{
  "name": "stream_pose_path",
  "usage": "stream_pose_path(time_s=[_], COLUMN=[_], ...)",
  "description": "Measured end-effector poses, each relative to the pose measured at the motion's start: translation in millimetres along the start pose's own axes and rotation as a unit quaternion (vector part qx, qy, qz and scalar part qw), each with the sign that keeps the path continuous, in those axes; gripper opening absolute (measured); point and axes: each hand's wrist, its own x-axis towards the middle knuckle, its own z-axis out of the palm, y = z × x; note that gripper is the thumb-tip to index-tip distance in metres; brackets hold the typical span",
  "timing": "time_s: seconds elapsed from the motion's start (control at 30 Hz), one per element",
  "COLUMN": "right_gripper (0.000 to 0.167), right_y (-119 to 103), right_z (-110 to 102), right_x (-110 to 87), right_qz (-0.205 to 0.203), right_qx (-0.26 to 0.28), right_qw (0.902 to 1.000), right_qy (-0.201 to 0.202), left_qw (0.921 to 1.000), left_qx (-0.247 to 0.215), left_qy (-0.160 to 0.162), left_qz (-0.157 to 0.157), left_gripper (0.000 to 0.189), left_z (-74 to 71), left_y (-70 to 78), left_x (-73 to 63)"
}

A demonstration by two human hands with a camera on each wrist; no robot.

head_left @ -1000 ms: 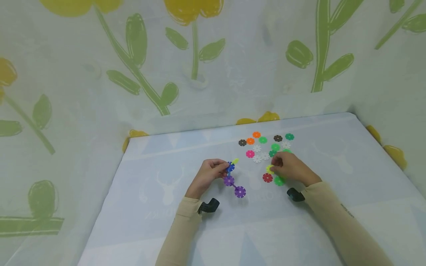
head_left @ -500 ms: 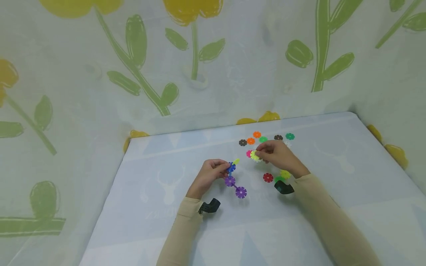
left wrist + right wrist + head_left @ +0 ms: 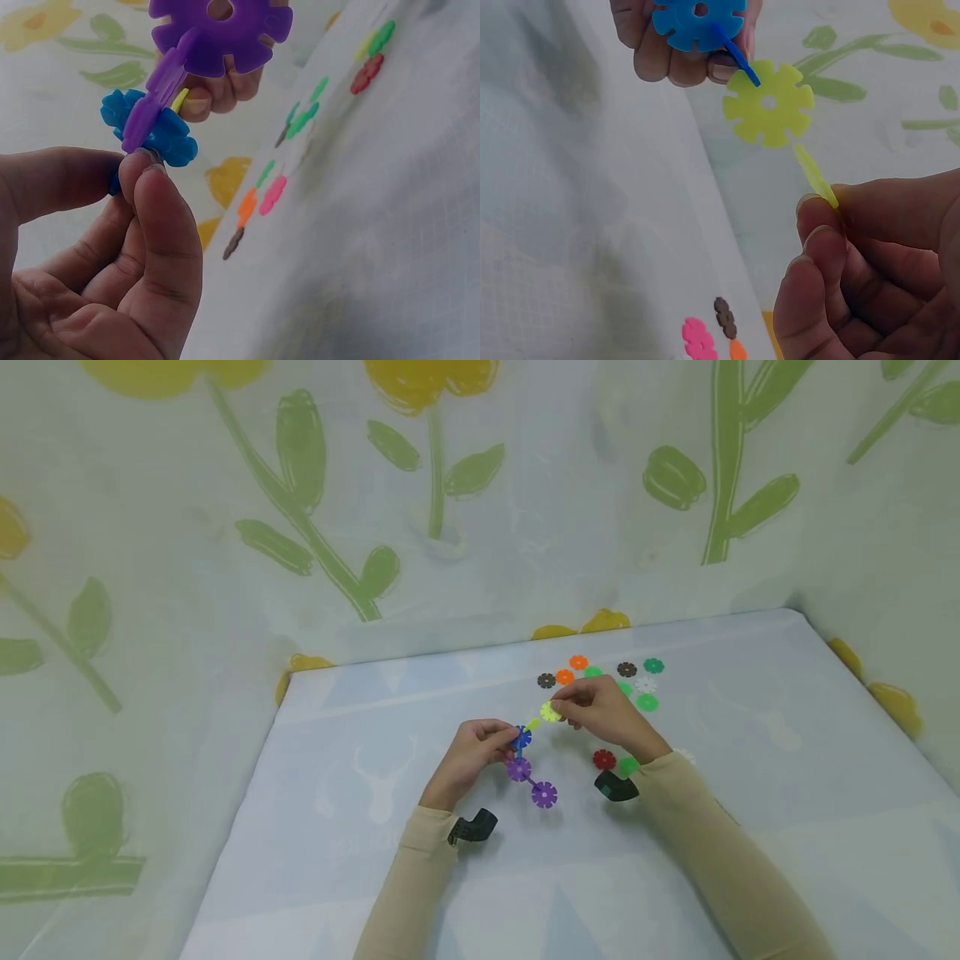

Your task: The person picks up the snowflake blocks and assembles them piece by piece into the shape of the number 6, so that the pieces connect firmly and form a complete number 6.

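We see the left hand [image 3: 468,760] pinching a chain of notched purple, blue and yellow plastic discs [image 3: 519,769], probably to steady its yellow end; the right hand [image 3: 602,710] pinches a single yellow notched plastic disc [image 3: 549,711] just beside it. Multicoloured notched discs [image 3: 578,662] lie beyond.

We look forward and down at the disc chain [image 3: 519,769], from well above it, close to it in opposed wrist views, all three sharing it.
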Motion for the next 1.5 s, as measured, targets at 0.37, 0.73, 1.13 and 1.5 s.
stream_pose_path(time_s=[0.37,0.73,1.13,1.5], right_gripper=[0.022,0.019,0.024,0.023], right_y=[-4,-5,-4,1], right_z=[7,13,14,13], right_x=[1.0,-0.9,0.8,-0.6], right_qz=[-0.003,-0.002,-0.003,-0.01], right_qx=[-0.026,-0.015,-0.006,-0.001], right_qw=[0.9996,0.9999,1.0,0.9995], right_qy=[-0.009,-0.007,-0.006,-0.029], left_qw=[1.0,0.9993,0.9993,0.9967], left_qx=[-0.003,0.031,0.025,0.069], left_qy=[-0.005,0.013,0.013,-0.035], left_qz=[0.008,0.015,0.023,0.024], left_gripper=[0.028,0.026,0.024,0.023], left_z=[-1.0,0.7,0.3,-7.2], left_y=[0.9,1.0,-1.5,-3.0], left_x=[-0.9,-2.4,-0.2,-0.6])
